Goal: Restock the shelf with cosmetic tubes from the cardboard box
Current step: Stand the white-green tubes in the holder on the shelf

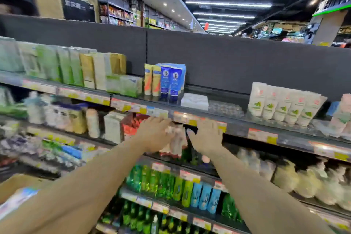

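— Grip check: what do the hands hold?
— Left hand [154, 134] curls around pale, red-capped cosmetic tubes [176, 141] on the second shelf [190, 165]; right hand [207, 136] is spread flat beside them.
— And the cardboard box [18, 181]?
— Lower left, brown, with blurred packs inside.

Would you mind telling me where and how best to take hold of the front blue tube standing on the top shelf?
Grip the blue tube round its body, just above the dark cap it stands on, coming from the front. It stands upright at the shelf edge with its flat face forward; a yellow tube crowds its left and another blue one sits behind, so only the front and right are free.
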Demonstrator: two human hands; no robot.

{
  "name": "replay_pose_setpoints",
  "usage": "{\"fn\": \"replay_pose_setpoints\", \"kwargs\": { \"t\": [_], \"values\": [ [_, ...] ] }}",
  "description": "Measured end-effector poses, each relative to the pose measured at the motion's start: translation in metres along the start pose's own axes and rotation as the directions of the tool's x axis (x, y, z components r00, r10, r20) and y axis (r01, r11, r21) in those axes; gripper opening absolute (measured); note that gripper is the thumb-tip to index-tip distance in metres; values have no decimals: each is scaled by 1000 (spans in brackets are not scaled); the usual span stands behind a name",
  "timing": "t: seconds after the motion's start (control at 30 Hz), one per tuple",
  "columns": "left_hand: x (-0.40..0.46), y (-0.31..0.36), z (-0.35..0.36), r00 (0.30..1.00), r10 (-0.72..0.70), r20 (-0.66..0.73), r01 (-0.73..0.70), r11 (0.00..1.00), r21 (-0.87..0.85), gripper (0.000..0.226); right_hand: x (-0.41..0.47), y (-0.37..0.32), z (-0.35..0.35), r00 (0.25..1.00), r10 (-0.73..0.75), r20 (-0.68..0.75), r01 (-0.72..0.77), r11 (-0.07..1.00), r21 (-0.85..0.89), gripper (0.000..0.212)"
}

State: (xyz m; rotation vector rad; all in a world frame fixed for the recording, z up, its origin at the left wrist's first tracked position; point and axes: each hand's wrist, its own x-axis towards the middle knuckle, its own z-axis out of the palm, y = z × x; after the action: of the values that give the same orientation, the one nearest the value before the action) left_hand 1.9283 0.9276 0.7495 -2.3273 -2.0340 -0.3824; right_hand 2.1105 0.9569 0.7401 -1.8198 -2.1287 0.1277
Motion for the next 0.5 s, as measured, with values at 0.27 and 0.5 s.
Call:
{"fn": "replay_pose_setpoints", "kwargs": {
  "t": [0.27,0.5],
  "values": [
    [-144,-199,-38,917,-399,-18,398,909,119,69,-33,-236,88,900,-362,241,348,932,101,65],
    [-237,-316,-40,761,-646,-60,647,751,129,68,-50,-376,163,745,-543,387,511,838,192,67]
  ]
}}
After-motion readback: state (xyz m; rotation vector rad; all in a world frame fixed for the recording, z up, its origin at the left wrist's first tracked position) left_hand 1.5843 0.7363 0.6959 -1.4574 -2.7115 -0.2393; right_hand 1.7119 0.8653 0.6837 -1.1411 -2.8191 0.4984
